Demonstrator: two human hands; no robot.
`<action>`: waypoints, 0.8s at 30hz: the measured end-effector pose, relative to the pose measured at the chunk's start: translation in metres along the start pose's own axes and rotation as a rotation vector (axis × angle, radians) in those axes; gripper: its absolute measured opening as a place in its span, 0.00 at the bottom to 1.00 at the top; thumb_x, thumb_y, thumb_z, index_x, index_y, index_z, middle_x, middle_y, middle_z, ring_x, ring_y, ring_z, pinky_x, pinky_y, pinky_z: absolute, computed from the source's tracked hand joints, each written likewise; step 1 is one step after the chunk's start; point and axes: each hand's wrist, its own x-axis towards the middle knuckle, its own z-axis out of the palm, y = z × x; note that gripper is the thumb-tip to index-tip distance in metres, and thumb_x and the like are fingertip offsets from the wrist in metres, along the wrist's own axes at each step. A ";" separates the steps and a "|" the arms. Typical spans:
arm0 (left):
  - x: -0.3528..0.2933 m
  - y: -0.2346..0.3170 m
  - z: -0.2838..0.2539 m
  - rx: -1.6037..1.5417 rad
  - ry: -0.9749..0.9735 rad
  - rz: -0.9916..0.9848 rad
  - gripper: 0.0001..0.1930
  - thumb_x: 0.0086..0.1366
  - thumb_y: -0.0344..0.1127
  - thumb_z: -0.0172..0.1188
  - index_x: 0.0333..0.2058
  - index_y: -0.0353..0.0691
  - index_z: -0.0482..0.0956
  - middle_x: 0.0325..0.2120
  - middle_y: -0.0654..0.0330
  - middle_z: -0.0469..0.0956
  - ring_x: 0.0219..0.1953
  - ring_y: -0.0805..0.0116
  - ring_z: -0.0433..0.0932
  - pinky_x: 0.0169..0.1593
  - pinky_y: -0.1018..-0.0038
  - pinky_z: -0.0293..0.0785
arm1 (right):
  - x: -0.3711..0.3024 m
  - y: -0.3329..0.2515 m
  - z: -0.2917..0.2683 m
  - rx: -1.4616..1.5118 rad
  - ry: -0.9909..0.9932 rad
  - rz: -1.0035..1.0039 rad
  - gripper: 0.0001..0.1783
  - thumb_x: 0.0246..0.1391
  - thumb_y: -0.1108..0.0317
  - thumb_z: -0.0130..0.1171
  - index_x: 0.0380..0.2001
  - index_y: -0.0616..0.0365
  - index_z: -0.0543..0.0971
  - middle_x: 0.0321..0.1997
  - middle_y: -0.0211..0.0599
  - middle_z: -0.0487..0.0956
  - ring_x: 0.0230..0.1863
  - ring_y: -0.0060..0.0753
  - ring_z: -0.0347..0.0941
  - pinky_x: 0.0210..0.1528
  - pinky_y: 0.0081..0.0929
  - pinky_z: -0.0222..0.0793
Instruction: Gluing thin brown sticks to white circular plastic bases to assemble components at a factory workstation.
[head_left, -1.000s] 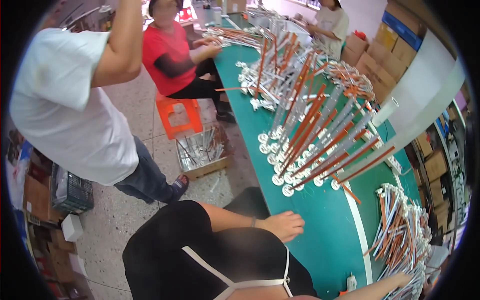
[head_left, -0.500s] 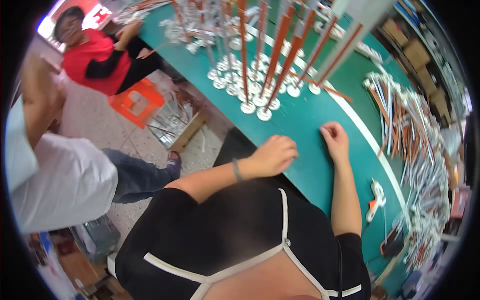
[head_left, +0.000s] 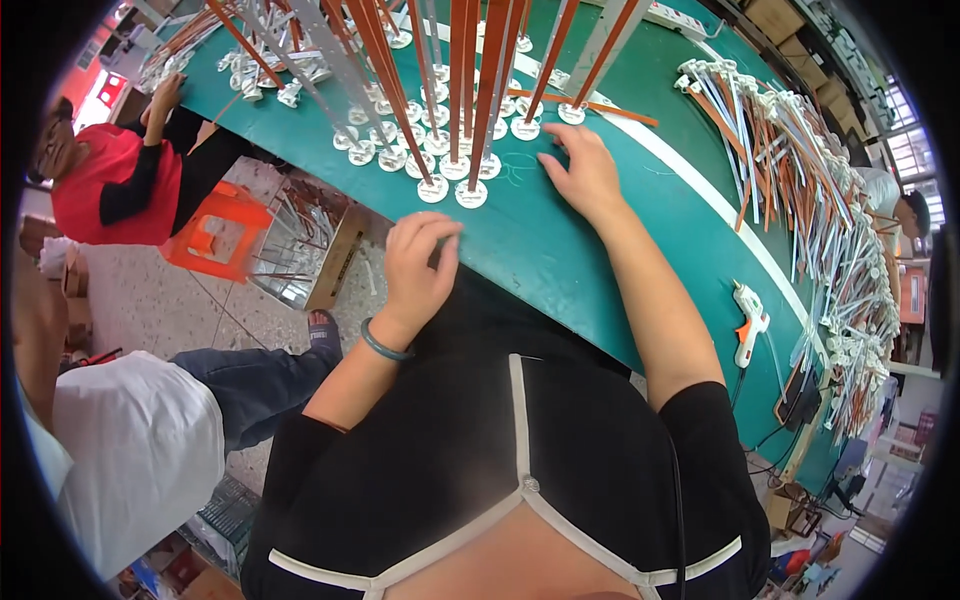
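On the green table stands a cluster of tall brown and pale strips (head_left: 463, 80), upright in round white bases (head_left: 471, 194). At the table's near edge is my left hand (head_left: 420, 265), its fingers loosely bent with a gap to the thumb, and I see nothing in it. It is just short of the nearest bases. My right hand (head_left: 585, 175) reaches over the table to the right of the cluster. Its thumb and fingers are apart and hold nothing visible; the fingertips come close to the bases at the cluster's right side.
A white-and-orange glue gun (head_left: 750, 325) lies at the right. Beyond it is a long heap of strips with white ends (head_left: 800, 200). A power strip (head_left: 675, 20) lies at the back. To the left are an orange stool (head_left: 215, 235), a box of strips (head_left: 335, 255) and two other people.
My view has shifted, and the cluster appears lower and further left. My right hand has moved forward toward the bases and opened. My left hand has come up to the nearest bases, its fingers loosening.
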 end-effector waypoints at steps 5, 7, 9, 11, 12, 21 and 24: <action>-0.008 -0.010 -0.007 0.002 -0.054 0.000 0.09 0.54 0.22 0.62 0.35 0.38 0.80 0.38 0.55 0.77 0.41 0.55 0.75 0.47 0.65 0.70 | 0.010 -0.014 0.009 -0.100 -0.036 -0.060 0.17 0.52 0.64 0.63 0.47 0.47 0.79 0.37 0.36 0.76 0.43 0.42 0.73 0.47 0.37 0.69; -0.009 -0.013 -0.007 0.013 -0.080 0.013 0.09 0.54 0.22 0.62 0.36 0.39 0.80 0.38 0.55 0.77 0.42 0.55 0.75 0.47 0.64 0.70 | 0.013 -0.016 0.009 -0.119 -0.032 -0.075 0.16 0.53 0.64 0.63 0.46 0.46 0.79 0.36 0.35 0.76 0.42 0.42 0.72 0.46 0.37 0.69; -0.008 -0.015 -0.007 0.019 -0.086 0.039 0.10 0.54 0.23 0.62 0.35 0.40 0.80 0.38 0.57 0.76 0.42 0.55 0.74 0.47 0.64 0.69 | 0.013 -0.017 0.011 -0.138 -0.030 -0.090 0.15 0.53 0.63 0.62 0.46 0.45 0.80 0.36 0.35 0.75 0.41 0.42 0.72 0.45 0.37 0.69; -0.007 -0.018 -0.005 0.016 -0.084 0.035 0.10 0.53 0.23 0.62 0.35 0.40 0.80 0.38 0.57 0.76 0.42 0.55 0.74 0.46 0.65 0.68 | 0.013 -0.017 0.012 -0.155 -0.015 -0.112 0.15 0.53 0.63 0.63 0.46 0.45 0.80 0.36 0.35 0.75 0.41 0.41 0.72 0.45 0.38 0.68; -0.006 -0.019 -0.004 0.017 -0.081 0.033 0.10 0.53 0.23 0.62 0.35 0.40 0.80 0.37 0.57 0.76 0.42 0.56 0.74 0.46 0.65 0.67 | 0.013 -0.016 0.013 -0.157 -0.016 -0.110 0.15 0.53 0.63 0.63 0.46 0.45 0.80 0.36 0.35 0.75 0.41 0.41 0.72 0.45 0.38 0.68; -0.006 -0.021 -0.004 0.010 -0.071 0.033 0.09 0.53 0.23 0.63 0.34 0.42 0.80 0.37 0.58 0.76 0.41 0.57 0.74 0.46 0.65 0.66 | 0.021 0.032 0.012 0.337 0.338 0.352 0.11 0.52 0.69 0.68 0.37 0.60 0.79 0.26 0.25 0.76 0.26 0.15 0.68 0.30 0.17 0.67; -0.004 -0.020 -0.003 0.007 -0.081 0.033 0.09 0.53 0.23 0.63 0.35 0.42 0.80 0.37 0.58 0.76 0.41 0.57 0.74 0.46 0.65 0.66 | 0.036 0.047 0.005 0.257 0.323 0.406 0.13 0.50 0.68 0.70 0.37 0.60 0.79 0.25 0.25 0.76 0.26 0.15 0.68 0.29 0.17 0.66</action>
